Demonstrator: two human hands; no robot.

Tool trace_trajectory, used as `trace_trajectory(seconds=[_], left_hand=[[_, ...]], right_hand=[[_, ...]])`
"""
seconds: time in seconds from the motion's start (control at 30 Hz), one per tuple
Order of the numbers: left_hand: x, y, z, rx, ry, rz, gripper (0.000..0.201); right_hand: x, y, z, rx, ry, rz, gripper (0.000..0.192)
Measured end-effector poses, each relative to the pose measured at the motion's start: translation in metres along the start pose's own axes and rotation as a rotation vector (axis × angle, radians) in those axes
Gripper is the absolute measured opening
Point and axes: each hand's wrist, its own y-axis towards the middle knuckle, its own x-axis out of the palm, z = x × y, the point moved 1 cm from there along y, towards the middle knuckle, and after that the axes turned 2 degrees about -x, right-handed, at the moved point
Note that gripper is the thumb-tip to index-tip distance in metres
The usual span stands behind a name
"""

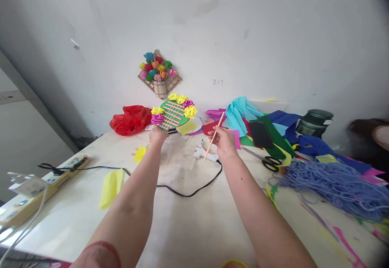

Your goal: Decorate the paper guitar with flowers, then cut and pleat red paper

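Forearms (136, 195), two, bare, entering from the lower edge over a pale tabletop (188, 227). Cord heap (334, 185), blue, tangled, right of frame. Power strip (60, 179), cream, left of frame. Green disc (174, 114), striped, rimmed with yellow and magenta flowers, centre of frame, raised and tilted. Left hand (157, 134), closed on the disc's lower left edge, fingers partly hidden. Right hand (225, 140), right of centre, pinching a thin stick. Glue gun (200, 151), white, corded, lying at centre. Stick (214, 136), pale, slanted, right of centre.
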Motion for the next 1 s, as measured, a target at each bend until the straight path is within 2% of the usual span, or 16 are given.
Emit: trace_trajectory(seconds=[0.2,0.4,1.0], left_hand=[[0.005,0.013,-0.002,0.078,0.067,-0.016,0.058],[0.021,0.029,-0.007,0.163,0.183,-0.068,0.056],[0.043,0.057,-0.010,0.258,0.328,-0.169,0.052]], right_hand=[[-0.002,0.003,0.004,0.013,-0.024,0.008,0.006],[-0.005,0.007,0.011,0.035,-0.046,0.008,0.006],[-0.003,0.007,0.029,0.116,-0.171,-0.067,0.008]])
